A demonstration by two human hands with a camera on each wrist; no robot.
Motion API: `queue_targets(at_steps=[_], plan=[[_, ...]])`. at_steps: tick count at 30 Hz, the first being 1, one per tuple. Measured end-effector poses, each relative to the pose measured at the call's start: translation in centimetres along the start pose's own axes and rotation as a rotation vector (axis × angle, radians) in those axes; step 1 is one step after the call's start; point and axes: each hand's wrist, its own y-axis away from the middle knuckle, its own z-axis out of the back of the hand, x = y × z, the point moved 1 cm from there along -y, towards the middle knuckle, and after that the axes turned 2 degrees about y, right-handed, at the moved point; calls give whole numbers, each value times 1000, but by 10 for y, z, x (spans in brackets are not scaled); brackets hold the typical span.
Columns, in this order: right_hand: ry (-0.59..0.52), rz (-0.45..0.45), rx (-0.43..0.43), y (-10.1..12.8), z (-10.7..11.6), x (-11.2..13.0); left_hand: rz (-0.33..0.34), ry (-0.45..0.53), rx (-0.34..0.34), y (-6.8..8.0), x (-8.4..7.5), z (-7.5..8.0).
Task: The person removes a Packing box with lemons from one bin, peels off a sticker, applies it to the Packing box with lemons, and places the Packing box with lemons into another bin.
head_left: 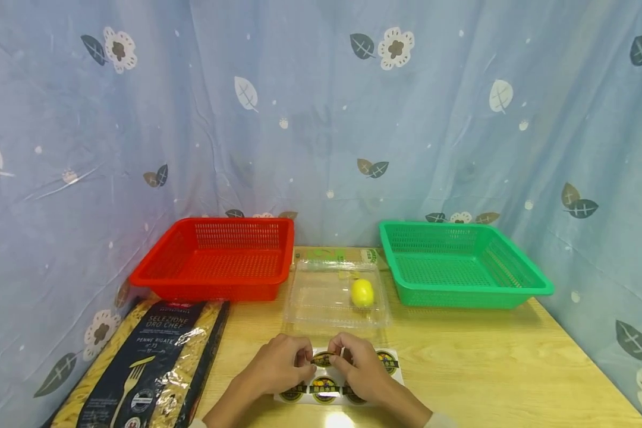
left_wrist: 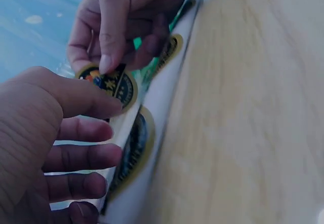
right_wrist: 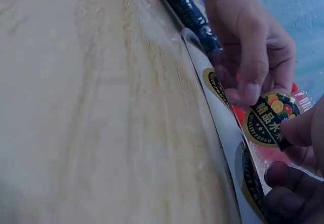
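Both hands, the left hand [head_left: 280, 361] and right hand [head_left: 359, 367], pinch one sticker [head_left: 321, 359] off its sheet [head_left: 393, 374]. Peeling slowly, flat against the sheet, should keep it uncreased.

The head view is bright and evenly lit, with a patch of glare on the table [head_left: 338, 419] at the bottom edge and soft shadows under the baskets. Wide-angle bending curves its edges. Both wrist views are dimmer, blue-tinted and blurred on the near wood.
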Motion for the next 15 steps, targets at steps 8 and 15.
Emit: queue_targets(at_steps=[8, 15], plan=[[-40, 28, -21, -4, 7, 11, -74, 87, -12, -4, -12, 8], [-58, 168, -147, -20, 25, 27, -157, 241, -121, -19, -26, 19]])
